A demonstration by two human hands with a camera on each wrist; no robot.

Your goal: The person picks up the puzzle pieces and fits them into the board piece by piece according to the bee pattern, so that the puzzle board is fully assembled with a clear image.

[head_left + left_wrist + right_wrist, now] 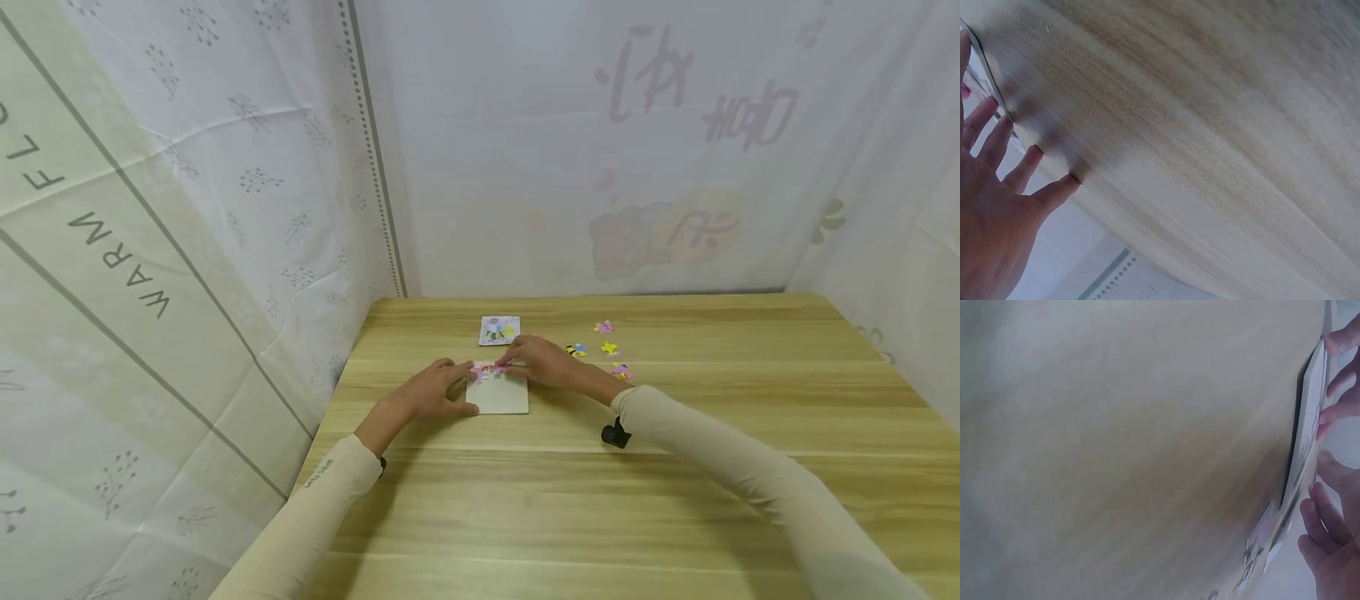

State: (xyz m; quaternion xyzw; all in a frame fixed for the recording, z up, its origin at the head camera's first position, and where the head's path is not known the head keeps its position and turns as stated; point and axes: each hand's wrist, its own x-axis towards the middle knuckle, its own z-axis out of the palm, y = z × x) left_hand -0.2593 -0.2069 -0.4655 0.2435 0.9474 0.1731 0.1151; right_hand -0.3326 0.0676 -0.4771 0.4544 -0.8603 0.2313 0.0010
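A white square board [498,398] lies on the table with pink jigsaw pieces [480,375] along its far edge. My left hand [431,390] is at the board's left side, its fingers spread; the thumb touches the near left corner and fingertips touch the pieces at the far left. In the left wrist view the fingers of the left hand [997,169] look fairly straight. Over the far right part of the board, my right hand [542,362] pinches a small colourful jigsaw piece [498,367], mostly covered by the fingers. The right wrist view shows the right hand [1338,519] beside the board's edge.
A picture card [498,331] with a bee lies just behind the board. Several loose jigsaw pieces [610,349] are spread to the right of the right hand. The wooden table [525,508] meets curtains [525,167] at the back and left.
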